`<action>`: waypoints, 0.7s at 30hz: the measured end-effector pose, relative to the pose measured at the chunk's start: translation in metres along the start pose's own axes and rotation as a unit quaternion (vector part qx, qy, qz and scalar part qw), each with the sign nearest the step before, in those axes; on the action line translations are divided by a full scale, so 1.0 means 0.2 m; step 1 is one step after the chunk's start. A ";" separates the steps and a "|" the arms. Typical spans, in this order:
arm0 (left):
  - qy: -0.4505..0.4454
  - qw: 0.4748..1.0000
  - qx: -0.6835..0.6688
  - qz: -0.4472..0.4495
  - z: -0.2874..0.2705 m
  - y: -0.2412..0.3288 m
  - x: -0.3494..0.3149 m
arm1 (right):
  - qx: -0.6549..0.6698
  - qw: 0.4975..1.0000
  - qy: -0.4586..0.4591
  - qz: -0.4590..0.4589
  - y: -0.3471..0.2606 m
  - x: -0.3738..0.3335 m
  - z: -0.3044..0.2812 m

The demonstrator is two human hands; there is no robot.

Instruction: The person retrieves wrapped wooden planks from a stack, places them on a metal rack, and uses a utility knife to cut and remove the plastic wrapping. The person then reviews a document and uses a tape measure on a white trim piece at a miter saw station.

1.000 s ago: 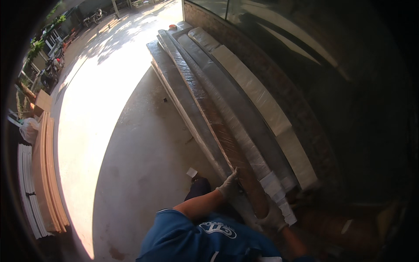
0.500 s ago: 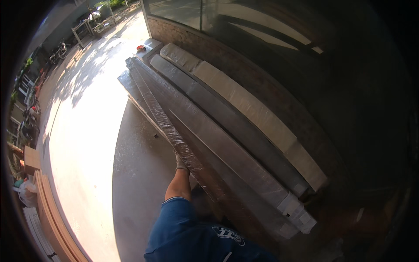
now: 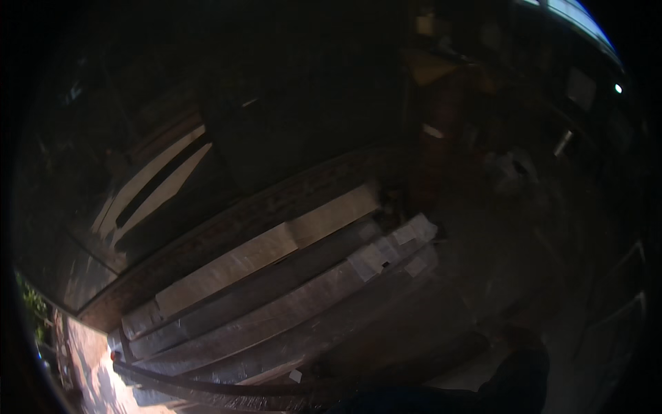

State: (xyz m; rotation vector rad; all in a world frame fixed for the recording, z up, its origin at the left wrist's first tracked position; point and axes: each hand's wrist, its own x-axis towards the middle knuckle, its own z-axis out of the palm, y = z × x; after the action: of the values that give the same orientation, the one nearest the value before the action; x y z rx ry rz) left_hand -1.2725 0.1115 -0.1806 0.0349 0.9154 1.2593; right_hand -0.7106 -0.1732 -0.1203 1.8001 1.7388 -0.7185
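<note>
Where the floor [image 3: 103,386] met the low wall [image 3: 283,201] under the dark panes [image 3: 296,138], several long packages lay side by side in deep shade. Nearest me, the brown film-wrapped strip [image 3: 227,395] ran across the bottom of my view, its far end near the sunlit corner of the floor and its middle lost behind my body. Whether the dark length [image 3: 448,355] beside my right sleeve [image 3: 520,376] was its near end, I could not tell. My forearm [image 3: 522,338] showed dimly above that sleeve, but my right hand melted into the gloom, so I could not say whether it was clamped on anything or had its fingers apart. My left hand was out of sight, its grip unknown to me.

Closest to the wall lay a cream package [image 3: 276,250], with a dark grey package [image 3: 255,284] just beside it. Next came a paler film-wrapped package [image 3: 276,309], white wrapping [image 3: 372,262] around its end towards the indoor side of the floor. A small white piece [image 3: 295,376] showed just above the brown strip. Well apart from the packages, on the indoor side, sat a pale, blurred bundle [image 3: 510,171].
</note>
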 end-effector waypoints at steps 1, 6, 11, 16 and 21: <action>-0.030 0.999 0.040 -0.021 0.13 -0.10 -0.02 | 0.029 0.999 0.001 0.032 0.04 -0.06 0.14; -0.108 0.974 0.182 -0.083 0.53 -0.68 -0.28 | 0.162 0.981 0.017 0.103 0.10 -0.34 0.46; -0.126 0.956 0.232 -0.124 0.53 -0.99 -0.63 | 0.282 0.957 0.053 0.041 -0.38 -0.46 0.52; -0.143 0.944 0.249 -0.162 0.35 -1.15 -0.90 | 0.410 0.907 0.092 -0.036 -1.09 -0.51 0.45; -0.141 0.941 0.246 -0.184 -0.01 -1.09 -1.06 | 0.467 0.883 0.053 -0.008 -1.39 -0.72 0.70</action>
State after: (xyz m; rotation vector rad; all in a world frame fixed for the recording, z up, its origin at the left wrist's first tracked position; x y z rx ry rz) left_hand -1.1032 -0.1412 -0.1690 0.4119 0.9155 0.6363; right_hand -0.9952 -0.3656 -0.1246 2.4459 1.5715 -1.7025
